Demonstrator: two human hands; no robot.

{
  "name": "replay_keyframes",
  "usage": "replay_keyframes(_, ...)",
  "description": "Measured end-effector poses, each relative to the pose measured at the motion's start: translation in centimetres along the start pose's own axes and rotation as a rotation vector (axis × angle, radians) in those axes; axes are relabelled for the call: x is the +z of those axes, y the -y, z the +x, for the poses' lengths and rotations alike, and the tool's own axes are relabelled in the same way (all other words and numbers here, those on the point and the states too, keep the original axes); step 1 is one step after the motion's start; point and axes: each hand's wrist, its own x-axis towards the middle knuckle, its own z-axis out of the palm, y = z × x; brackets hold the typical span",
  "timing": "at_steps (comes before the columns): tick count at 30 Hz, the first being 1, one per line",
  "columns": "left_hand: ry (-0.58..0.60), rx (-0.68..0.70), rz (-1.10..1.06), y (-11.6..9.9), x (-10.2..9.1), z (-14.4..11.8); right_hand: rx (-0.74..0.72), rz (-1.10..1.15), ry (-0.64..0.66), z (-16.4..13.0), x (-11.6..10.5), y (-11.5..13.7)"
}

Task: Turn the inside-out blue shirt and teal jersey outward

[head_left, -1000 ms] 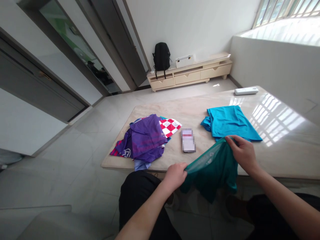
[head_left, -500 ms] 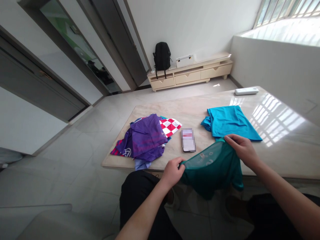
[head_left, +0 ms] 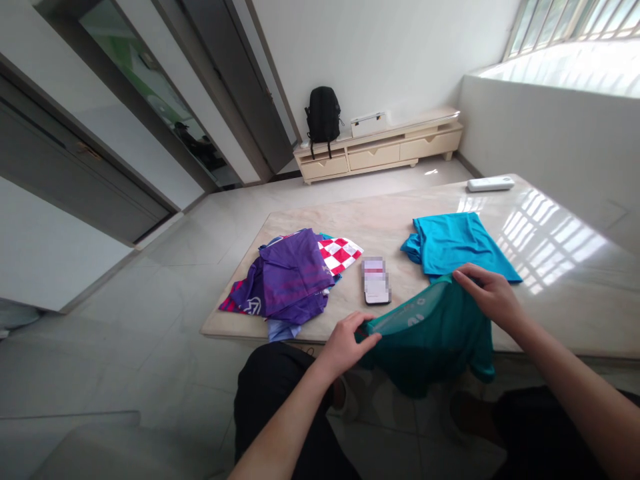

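Observation:
A dark green jersey [head_left: 430, 340] hangs between my hands over the near table edge, its thin fabric partly see-through and a pale print showing through. My left hand [head_left: 347, 343] grips its left end, thumb lying along the cloth. At the upper right corner, my right hand [head_left: 487, 293] pinches the jersey's edge between thumb and fingers. Just beyond that hand lies a folded bright blue shirt [head_left: 460, 243]. A phone [head_left: 376, 280] with a lit, blurred screen rests on the table beyond my left hand.
Purple jerseys [head_left: 295, 273] are heaped at the table's left, with a red-and-white checked cloth [head_left: 341, 255] sticking out. A white oblong object [head_left: 491, 183] lies at the far right of the marble table [head_left: 350, 217]. Farther back, a black backpack [head_left: 323, 117] sits on a low cabinet [head_left: 375, 157].
My right hand has shifted slightly right with the jersey's corner. My left thumb has extended along the cloth, and the jersey's lower right part has swung a little right.

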Motion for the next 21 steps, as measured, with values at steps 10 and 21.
replay_keyframes(10,0.035,0.046,0.07,1.8,-0.5,0.5,0.097,0.024,0.359,0.7,-2.5,-0.6)
replay_keyframes(21,-0.07,-0.037,-0.003,0.7,0.0,-0.3,0.001,0.057,0.424,0.6,-2.3,-1.4)
